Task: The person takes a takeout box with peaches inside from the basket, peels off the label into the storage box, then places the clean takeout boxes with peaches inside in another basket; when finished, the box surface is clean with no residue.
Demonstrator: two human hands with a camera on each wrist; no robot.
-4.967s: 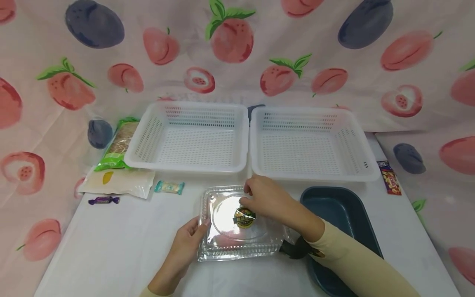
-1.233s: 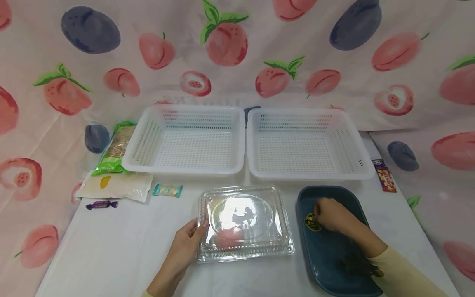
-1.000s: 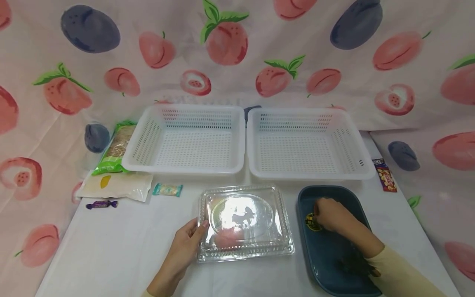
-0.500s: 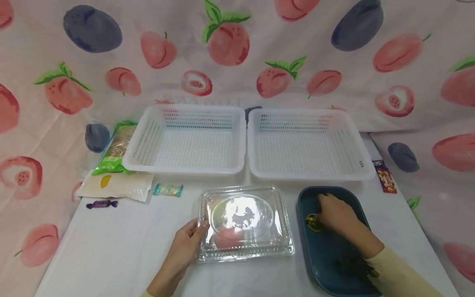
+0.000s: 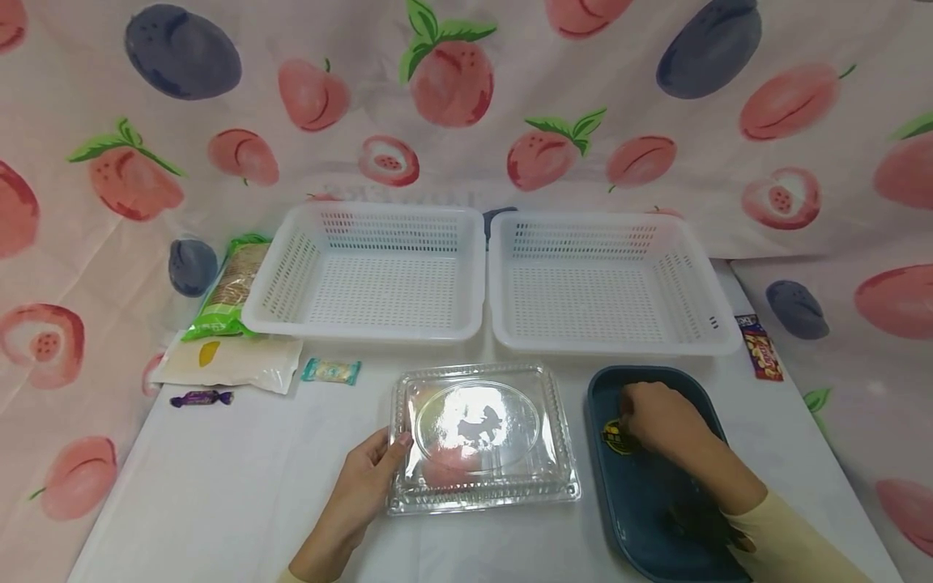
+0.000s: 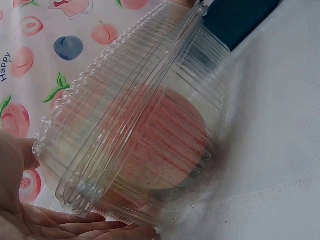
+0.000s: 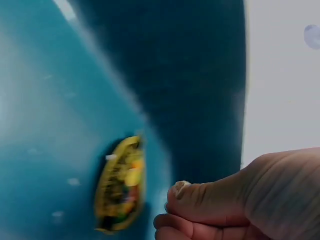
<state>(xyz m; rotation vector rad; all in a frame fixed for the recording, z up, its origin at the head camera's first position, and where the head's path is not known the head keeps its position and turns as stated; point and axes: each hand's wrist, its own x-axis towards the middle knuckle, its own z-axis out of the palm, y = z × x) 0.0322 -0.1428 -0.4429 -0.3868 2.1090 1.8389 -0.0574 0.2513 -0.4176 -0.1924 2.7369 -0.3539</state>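
In the head view my left hand (image 5: 368, 470) holds the left edge of a clear plastic clamshell box (image 5: 554, 441), thumb on top. The left wrist view shows the fingers (image 6: 95, 227) along one corner and a round pink thing (image 6: 170, 135) inside the box. My right hand (image 5: 666, 421) is down in the dark blue tray (image 5: 612, 518), fingers curled. Beside its fingertips a black and yellow sticker (image 5: 616, 437) is on the tray floor. In the right wrist view the sticker (image 7: 120, 187) looks curved and apart from the thumb (image 7: 205, 200).
Two white perforated baskets (image 5: 364, 332) (image 5: 612, 346) stand side by side at the back. To the left are a green bag (image 5: 229, 291), a white bag (image 5: 248, 364), a teal-wrapped candy (image 5: 331, 371) and a purple-wrapped candy (image 5: 202, 397). A red snack packet (image 5: 761, 348) lies far right.
Five seconds ago my right hand was over the box lid, where the sticker was. Hand and sticker are now in the tray. My left hand has kept its place.
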